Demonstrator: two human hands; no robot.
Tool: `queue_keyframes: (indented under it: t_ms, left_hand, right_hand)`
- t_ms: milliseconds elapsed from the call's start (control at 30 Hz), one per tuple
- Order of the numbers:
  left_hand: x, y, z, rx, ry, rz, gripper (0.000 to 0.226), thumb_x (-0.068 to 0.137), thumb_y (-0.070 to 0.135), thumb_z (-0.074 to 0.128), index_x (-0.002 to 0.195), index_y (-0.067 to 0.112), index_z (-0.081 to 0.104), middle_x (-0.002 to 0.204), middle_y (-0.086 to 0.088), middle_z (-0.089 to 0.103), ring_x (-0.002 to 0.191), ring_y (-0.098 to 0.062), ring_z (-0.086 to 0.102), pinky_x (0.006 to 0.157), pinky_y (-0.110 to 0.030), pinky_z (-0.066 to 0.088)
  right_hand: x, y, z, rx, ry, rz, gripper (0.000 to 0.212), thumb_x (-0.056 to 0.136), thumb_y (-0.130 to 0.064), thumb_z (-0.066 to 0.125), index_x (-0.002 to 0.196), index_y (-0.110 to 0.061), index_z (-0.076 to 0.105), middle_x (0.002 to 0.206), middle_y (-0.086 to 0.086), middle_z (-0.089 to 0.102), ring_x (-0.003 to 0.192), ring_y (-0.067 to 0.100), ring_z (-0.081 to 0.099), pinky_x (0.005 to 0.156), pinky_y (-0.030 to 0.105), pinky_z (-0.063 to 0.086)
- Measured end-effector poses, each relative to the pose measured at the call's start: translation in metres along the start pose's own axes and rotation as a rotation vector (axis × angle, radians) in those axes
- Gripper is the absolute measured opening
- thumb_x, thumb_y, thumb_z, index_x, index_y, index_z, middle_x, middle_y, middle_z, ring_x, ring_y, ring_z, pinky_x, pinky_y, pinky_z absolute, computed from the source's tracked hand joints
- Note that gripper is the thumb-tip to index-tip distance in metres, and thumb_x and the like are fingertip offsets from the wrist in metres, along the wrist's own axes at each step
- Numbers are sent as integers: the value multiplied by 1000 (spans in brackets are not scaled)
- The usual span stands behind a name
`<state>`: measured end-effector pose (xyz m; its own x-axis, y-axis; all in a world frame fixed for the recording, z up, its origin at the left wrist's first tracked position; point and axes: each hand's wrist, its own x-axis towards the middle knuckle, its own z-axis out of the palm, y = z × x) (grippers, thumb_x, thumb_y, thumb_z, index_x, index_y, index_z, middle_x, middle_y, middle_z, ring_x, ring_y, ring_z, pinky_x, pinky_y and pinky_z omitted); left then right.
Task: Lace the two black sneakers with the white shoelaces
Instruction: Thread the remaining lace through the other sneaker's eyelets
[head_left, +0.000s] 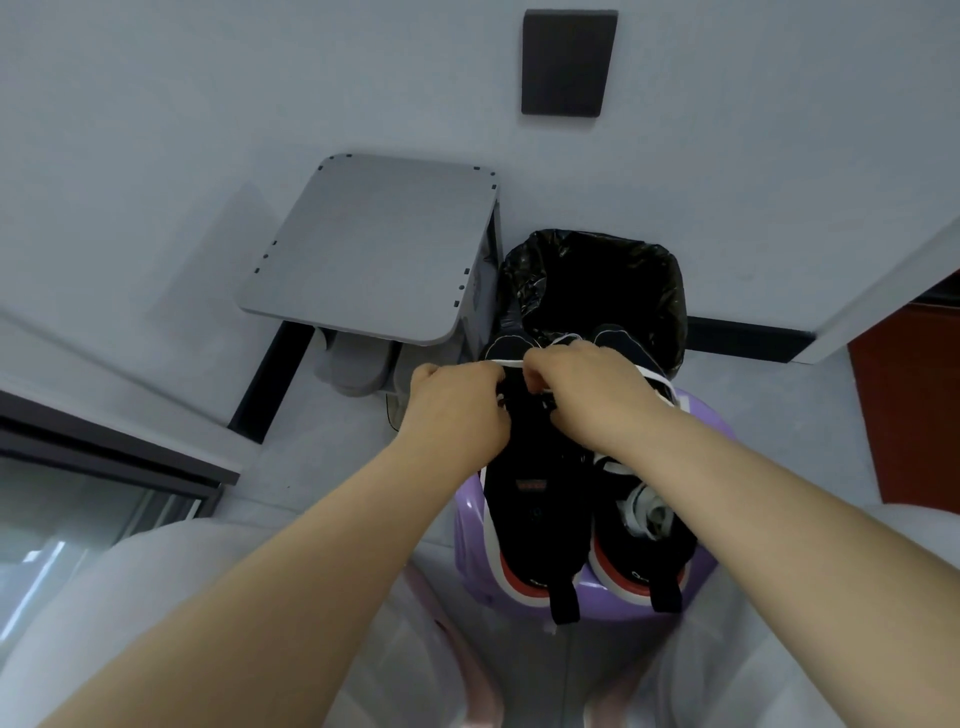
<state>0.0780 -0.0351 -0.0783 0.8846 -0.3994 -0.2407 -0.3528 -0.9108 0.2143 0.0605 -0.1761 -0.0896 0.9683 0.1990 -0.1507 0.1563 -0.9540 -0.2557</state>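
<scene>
Head view: two black sneakers sit side by side on the purple stool (467, 525), toes pointing away from the person. The left grip (457, 410) and right grip (587, 392) are both clamped on the white shoelace (506, 362) over the left sneaker (535, 519), toward the stool's far edge. One strand spans between them. The second shoelace (641, 512) lies bundled inside the right sneaker (649, 556). Judgement: early crossings. Keep the ends equal and the lace flat, and snug each crossing before starting the next.

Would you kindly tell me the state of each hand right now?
Left hand: closed, pinching the white shoelace.
Right hand: closed, also pinching the white shoelace.
</scene>
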Motion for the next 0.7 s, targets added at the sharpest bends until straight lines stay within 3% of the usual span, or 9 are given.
queue_keyframes:
  t_ms: [133, 300, 400, 500, 600, 700]
  left_hand:
    - [2, -6, -1, -116, -27, -26, 30, 82, 14, 49, 107, 21, 64, 101, 3, 68, 101, -19, 60, 94, -32, 34]
    - [0, -8, 3, -210, -45, -27, 40, 89, 15, 47, 125, 32, 53, 106, 8, 67, 107, -13, 58, 103, -33, 32]
    - [1, -7, 5, -207, -88, -42, 40, 91, 17, 45, 126, 34, 55, 114, 6, 64, 110, -17, 56, 99, -34, 34]
    - [1, -5, 5, -257, -96, -16, 41, 89, 12, 46, 126, 27, 57, 111, -4, 65, 103, -22, 57, 79, -23, 39]
    - [-1, -2, 2, -283, -86, 12, 37, 89, 6, 45, 120, 17, 62, 103, -11, 65, 85, -20, 54, 59, -16, 27]
    - [-3, -2, -2, -280, -109, -10, 22, 88, 5, 45, 102, 6, 63, 88, -12, 59, 73, -17, 43, 52, -25, 24]
  right_hand:
    - [4, -1, 4, -120, 82, -74, 22, 83, -8, 49, 99, -21, 53, 104, 0, 60, 102, 24, 51, 73, 29, 26]
    - [0, 1, 2, -148, 95, -100, 21, 86, -19, 50, 103, -23, 62, 93, 3, 66, 91, 26, 60, 70, 31, 33]
    - [-1, 2, 4, -145, 166, -163, 8, 72, -13, 69, 78, -18, 71, 73, 5, 68, 70, 27, 65, 74, 31, 46]
    - [-2, 4, 8, -182, 245, -249, 18, 51, -12, 85, 59, -21, 71, 68, -2, 68, 60, 21, 65, 76, 35, 54]
    - [-1, 3, 8, -200, 262, -315, 18, 56, -12, 83, 59, -20, 68, 62, -5, 63, 58, 19, 61, 69, 30, 53]
    - [-1, -4, 6, -127, 331, -344, 9, 68, -12, 73, 65, -18, 67, 64, -3, 64, 58, 20, 60, 57, 28, 50]
